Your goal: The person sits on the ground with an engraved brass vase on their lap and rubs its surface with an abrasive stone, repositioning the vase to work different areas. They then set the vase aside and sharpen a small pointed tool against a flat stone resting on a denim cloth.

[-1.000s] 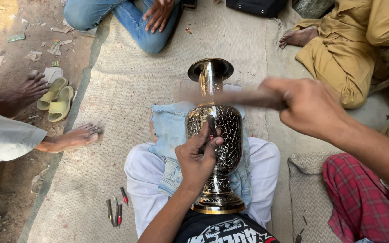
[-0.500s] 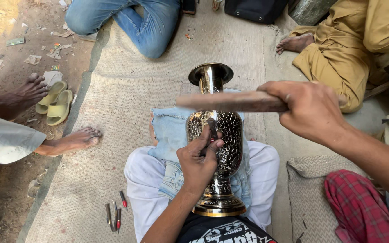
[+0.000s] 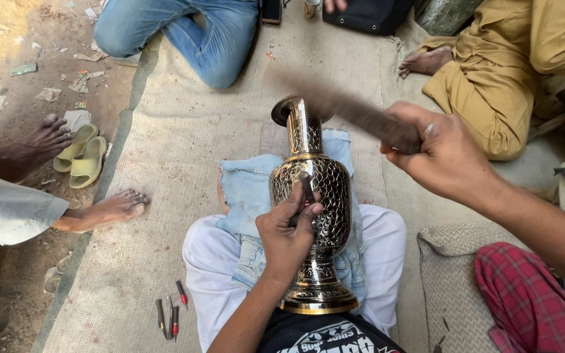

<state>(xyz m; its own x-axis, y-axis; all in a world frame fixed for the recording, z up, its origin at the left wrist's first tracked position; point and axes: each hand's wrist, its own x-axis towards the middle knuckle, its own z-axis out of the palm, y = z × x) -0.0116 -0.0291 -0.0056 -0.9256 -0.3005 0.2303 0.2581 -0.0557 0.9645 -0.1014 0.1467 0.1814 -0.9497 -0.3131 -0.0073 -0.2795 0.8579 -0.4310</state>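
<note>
The brass vase (image 3: 312, 209) lies on the person's lap, neck pointing away, where the left hand (image 3: 287, 236) pinches a chisel (image 3: 307, 188) against it, while the right hand (image 3: 441, 151) grips a raised hammer (image 3: 344, 108) above.

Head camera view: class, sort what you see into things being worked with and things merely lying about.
In use:
left hand holding a small chisel
right hand swinging a blurred wooden stick
patterned metal vase
blue denim cloth beneath it

Lying about:
yellow sandals
spare chisels on the mat
paper scraps
</note>
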